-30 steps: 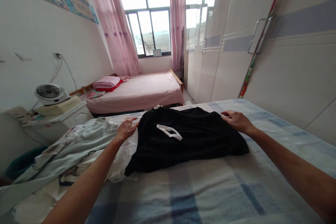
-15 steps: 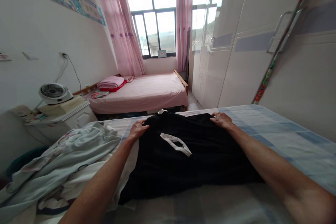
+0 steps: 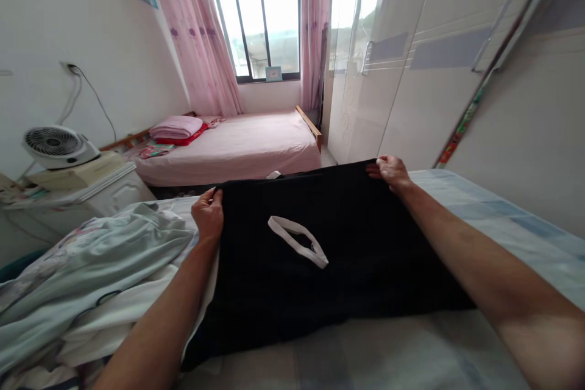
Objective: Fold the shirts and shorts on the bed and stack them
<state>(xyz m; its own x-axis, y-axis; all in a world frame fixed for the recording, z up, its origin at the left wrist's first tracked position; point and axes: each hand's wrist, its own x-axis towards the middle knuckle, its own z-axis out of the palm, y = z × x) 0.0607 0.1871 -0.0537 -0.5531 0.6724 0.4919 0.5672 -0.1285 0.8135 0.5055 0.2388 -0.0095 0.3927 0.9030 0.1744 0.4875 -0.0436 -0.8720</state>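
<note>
A black garment [image 3: 347, 237] is stretched flat between my two hands above the checked bed sheet [image 3: 466, 195]. My left hand [image 3: 209, 213] pinches its far left corner, while my right hand [image 3: 390, 172] grips the far right corner with curled fingers. On the black cloth shows a white oval band [image 3: 297, 242]; whether it is sewn on or loose I cannot tell. A bit of white cloth [image 3: 273, 175] peeks out behind the far edge. Left of my left forearm lies a heap of pale green and white clothes [image 3: 109, 262].
A small fan [image 3: 57, 145] stands on a white cabinet [image 3: 114, 192] at the left. Beyond is a bed with a pink sheet [image 3: 247, 140] and folded bedding [image 3: 176, 128]. A glossy white wardrobe [image 3: 411, 103] lines the right side.
My hands have spread apart and pulled the black garment's far edge wider and straighter. That edge is raised, most at the right. The camera view has shifted slightly.
</note>
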